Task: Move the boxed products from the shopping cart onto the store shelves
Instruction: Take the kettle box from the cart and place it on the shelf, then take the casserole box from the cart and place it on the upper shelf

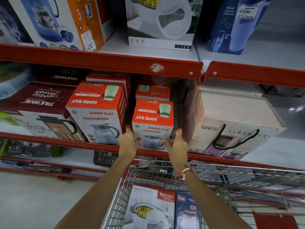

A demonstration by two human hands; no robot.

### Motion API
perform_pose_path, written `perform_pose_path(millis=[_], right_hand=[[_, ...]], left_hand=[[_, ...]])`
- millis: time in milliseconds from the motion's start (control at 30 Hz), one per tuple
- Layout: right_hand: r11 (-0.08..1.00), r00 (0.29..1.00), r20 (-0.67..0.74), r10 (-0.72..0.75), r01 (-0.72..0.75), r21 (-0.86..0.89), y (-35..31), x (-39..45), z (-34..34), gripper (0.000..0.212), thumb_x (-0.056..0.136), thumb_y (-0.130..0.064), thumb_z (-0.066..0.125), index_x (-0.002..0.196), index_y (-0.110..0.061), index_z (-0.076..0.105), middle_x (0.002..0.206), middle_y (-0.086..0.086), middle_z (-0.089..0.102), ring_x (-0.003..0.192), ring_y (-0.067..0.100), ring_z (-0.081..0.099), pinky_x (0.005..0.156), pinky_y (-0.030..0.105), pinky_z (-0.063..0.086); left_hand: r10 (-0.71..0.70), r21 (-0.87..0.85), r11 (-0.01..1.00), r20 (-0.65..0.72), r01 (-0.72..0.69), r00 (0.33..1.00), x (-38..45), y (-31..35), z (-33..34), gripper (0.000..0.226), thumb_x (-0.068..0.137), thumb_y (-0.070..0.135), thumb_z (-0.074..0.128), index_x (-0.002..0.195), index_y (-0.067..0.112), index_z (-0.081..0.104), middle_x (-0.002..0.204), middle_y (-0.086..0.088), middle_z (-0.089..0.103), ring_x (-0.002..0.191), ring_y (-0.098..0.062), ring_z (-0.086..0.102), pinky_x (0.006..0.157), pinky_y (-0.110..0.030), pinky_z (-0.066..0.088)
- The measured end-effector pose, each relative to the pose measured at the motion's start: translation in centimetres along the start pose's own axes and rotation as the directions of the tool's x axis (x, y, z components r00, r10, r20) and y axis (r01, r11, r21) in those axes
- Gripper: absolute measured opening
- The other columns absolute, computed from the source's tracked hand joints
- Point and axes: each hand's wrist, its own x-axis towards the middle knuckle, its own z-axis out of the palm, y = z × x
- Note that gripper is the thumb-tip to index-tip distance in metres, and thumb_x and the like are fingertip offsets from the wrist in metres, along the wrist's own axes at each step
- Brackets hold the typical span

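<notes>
A small red and white Good Day jug box (152,119) stands on the middle shelf (69,142), at its front edge. My left hand (129,142) presses its lower left side and my right hand (177,142) its lower right side, so both hold it. A larger Good Day box (99,111) stands just left of it, and another small one (152,90) sits behind. Below my arms, the wire shopping cart (214,177) holds a white Rishabh box (148,207) and a dark blue Liza box (187,210).
Maroon Trueware boxes (38,98) fill the shelf's left part. A white Ganesh carry box (231,129) with black cord handles stands to the right. The upper shelf (99,60) carries tall bottle and casserole boxes. Lower shelves run along the bottom left.
</notes>
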Motion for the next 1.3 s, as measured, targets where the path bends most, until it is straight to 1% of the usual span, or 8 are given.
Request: perform_pose_path(millis=[433,667,833,900,1000,1100,1200,1300], right_hand=[[1.0,0.998,0.061,-0.011,0.013,-0.016,1.9,0.6,0.8,0.028,0.087,-0.017,0.063,0.105,-0.009,0.043,0.108,0.015,0.07,0.098,0.029,0.068,0.082,0.047,0.058],[0.991,0.984,-0.119,-0.129,0.133,0.021,4.3,-4.6,-0.1,0.011,0.093,-0.015,0.053,0.103,-0.012,0.055,0.1,0.002,0.059,0.07,0.005,0.05,0.065,0.02,0.046],[0.997,0.991,0.116,0.068,-0.064,-0.039,10.4,-10.9,1.5,0.007,0.092,-0.009,0.052,0.096,-0.012,0.056,0.082,0.004,0.058,0.058,0.005,0.048,0.054,0.012,0.036],[0.965,0.916,0.306,0.26,-0.23,-0.129,13.4,-13.3,2.7,0.011,0.091,-0.011,0.053,0.101,-0.01,0.058,0.085,0.01,0.065,0.057,0.014,0.052,0.055,0.027,0.04],[0.855,0.694,0.502,0.517,-0.445,-0.265,16.5,-16.1,4.1,0.039,0.09,-0.016,0.056,0.127,-0.004,0.051,0.123,0.019,0.062,0.101,0.034,0.064,0.084,0.042,0.052],[0.735,0.502,0.552,0.666,-0.569,-0.368,18.2,-17.6,4.9,0.05,0.09,-0.02,0.055,0.135,-0.001,0.044,0.119,0.019,0.062,0.105,0.036,0.06,0.086,0.038,0.049],[0.679,0.481,0.499,0.721,-0.635,-0.369,19.0,-18.4,5.9,0.039,0.085,-0.022,0.057,0.119,-0.003,0.057,0.106,0.016,0.066,0.092,0.034,0.064,0.075,0.037,0.051],[0.593,0.45,0.442,0.776,-0.759,-0.269,19.8,-18.6,6.8,0.05,0.071,-0.031,0.068,0.114,-0.006,0.059,0.11,0.014,0.069,0.089,0.031,0.066,0.066,0.032,0.056]], left_hand=[[0.057,0.009,0.998,0.04,-0.057,0.998,0.8,-1.5,0.5,0.046,0.077,0.008,0.072,0.113,0.004,0.043,0.109,-0.022,0.067,0.102,-0.037,0.065,0.088,-0.051,0.056],[0.149,-0.109,0.981,-0.103,-0.16,0.983,-5.0,-5.2,2.0,0.04,0.087,0.006,0.059,0.124,0.005,0.045,0.121,-0.014,0.054,0.107,-0.027,0.057,0.093,-0.038,0.051],[0.121,0.056,0.99,0.148,-0.131,0.982,-9.8,-10.5,5.0,0.039,0.086,0.006,0.057,0.124,0.006,0.05,0.122,-0.017,0.056,0.099,-0.031,0.059,0.086,-0.046,0.054],[0.043,0.145,0.985,0.296,-0.09,0.954,-11.7,-12.9,6.3,0.045,0.084,0.009,0.061,0.127,0.006,0.05,0.13,-0.018,0.052,0.111,-0.036,0.056,0.093,-0.047,0.051],[-0.139,0.207,0.977,0.425,0.053,0.894,-14.0,-15.5,7.7,0.058,0.079,0.009,0.069,0.131,0.003,0.045,0.136,-0.02,0.048,0.121,-0.038,0.05,0.099,-0.044,0.045],[-0.323,0.285,0.938,0.511,0.198,0.797,-15.3,-17.6,9.0,0.066,0.077,0.014,0.072,0.132,0.0,0.04,0.132,-0.022,0.051,0.119,-0.038,0.052,0.097,-0.044,0.046],[-0.446,0.281,0.895,0.594,0.347,0.669,-16.6,-19.2,10.2,0.068,0.075,0.017,0.074,0.129,-0.001,0.036,0.127,-0.022,0.057,0.114,-0.038,0.058,0.093,-0.045,0.052],[-0.493,0.287,0.868,0.592,0.405,0.638,-17.3,-20.0,11.2,0.071,0.073,0.018,0.075,0.13,0.0,0.037,0.128,-0.02,0.057,0.116,-0.036,0.056,0.095,-0.044,0.051]])
